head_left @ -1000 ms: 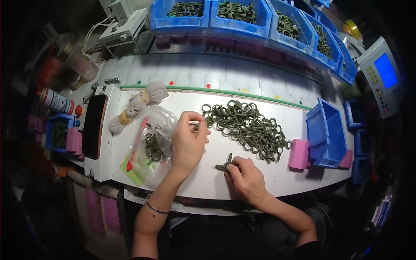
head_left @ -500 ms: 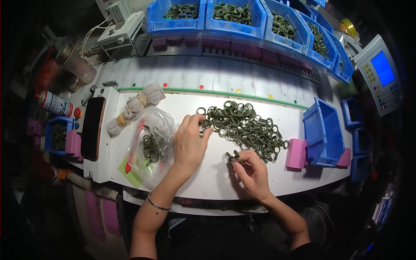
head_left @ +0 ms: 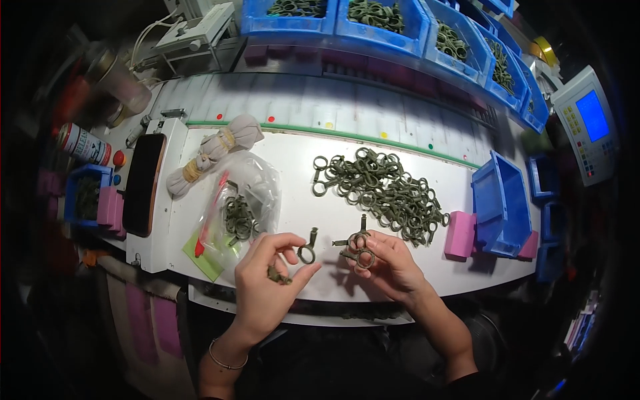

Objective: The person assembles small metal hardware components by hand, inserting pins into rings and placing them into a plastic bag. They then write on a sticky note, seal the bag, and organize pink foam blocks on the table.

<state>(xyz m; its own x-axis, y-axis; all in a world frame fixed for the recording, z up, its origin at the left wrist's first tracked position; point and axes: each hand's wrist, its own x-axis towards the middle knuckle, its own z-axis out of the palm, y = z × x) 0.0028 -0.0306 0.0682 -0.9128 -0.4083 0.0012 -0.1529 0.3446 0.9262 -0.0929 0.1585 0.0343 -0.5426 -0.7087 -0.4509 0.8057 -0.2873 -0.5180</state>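
Note:
My left hand [head_left: 261, 293] pinches a dark green ring-shaped part with a short stem [head_left: 311, 245], its stem pointing up. Another dark green part [head_left: 279, 276] is tucked in the bent fingers of the same hand. Across from it, my right hand [head_left: 399, 265] is closed on several of these ringed parts [head_left: 365, 256], whose stems stick out in different directions. Beyond both hands, a loose pile of the same parts [head_left: 387, 190] is spread over the white worktop [head_left: 293, 157]. A clear plastic bag [head_left: 268, 190] with more parts lies left of the pile.
Blue bins [head_left: 337, 33] of parts line the back. At right are a tilted blue bin [head_left: 497, 207], a pink block [head_left: 460, 233] and a keypad device with a blue screen [head_left: 590, 123]. A phone [head_left: 145, 187], a rolled cloth bundle [head_left: 217, 150] and a can [head_left: 83, 143] sit at left.
My left hand has drawn back from the pile toward me, now with a ringed part between its fingertips. My right hand has turned, showing more of its parts. The view has shifted slightly.

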